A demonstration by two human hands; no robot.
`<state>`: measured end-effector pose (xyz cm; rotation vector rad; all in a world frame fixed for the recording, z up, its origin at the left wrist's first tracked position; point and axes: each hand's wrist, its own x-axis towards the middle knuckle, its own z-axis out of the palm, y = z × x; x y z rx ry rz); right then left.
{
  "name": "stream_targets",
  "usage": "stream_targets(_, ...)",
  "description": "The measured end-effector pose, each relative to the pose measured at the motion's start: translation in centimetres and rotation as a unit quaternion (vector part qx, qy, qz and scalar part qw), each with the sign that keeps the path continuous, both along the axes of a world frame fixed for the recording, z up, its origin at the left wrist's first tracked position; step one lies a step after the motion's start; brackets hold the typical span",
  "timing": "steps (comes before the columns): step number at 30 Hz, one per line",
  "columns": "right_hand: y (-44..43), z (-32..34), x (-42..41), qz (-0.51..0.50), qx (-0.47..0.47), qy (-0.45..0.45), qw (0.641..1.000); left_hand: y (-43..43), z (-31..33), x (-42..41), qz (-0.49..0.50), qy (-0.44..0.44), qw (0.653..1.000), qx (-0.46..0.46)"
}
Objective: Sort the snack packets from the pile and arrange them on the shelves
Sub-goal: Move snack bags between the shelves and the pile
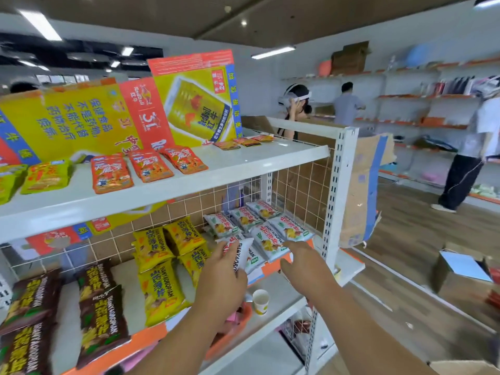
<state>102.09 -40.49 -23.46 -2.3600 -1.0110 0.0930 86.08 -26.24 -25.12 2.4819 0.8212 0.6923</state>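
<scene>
Nearest us, our left hand (219, 277) grips a white snack packet (244, 253), long axis near–far — its row (259, 223) lies just beyond, at the right end of the middle shelf (123, 277); our right hand (305, 263), fingers loose, touches that row.

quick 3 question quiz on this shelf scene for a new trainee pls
1. Multiple choice: the left hand grips a packet of which colour? A brown, B white, C yellow
2. True or false: the orange packets lie on the top shelf.
3. Fill in: the paper cup stands on the shelf ___ the white packets.
Key: 1 B; 2 true; 3 below
</scene>
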Motion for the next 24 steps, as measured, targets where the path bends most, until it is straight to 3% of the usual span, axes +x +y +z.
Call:
stream_targets(11,3.7,-1.2,5.7,0.042,-0.034,-0.021,0.998,2.2,-1.3,6.0,0.027,-0.003,0.999,-0.021)
stream_targets(17,8.2,-1.7,10.9,0.058,-0.059,-0.05,0.995,5.9,-2.0,10.7,0.043,-0.056,0.994,-0.079)
stream_targets(24,13.3,-1.8,15.5,0.078,-0.054,-0.045,0.994,10.6,-2.4,14.4,0.061,-0.035,0.995,-0.073)
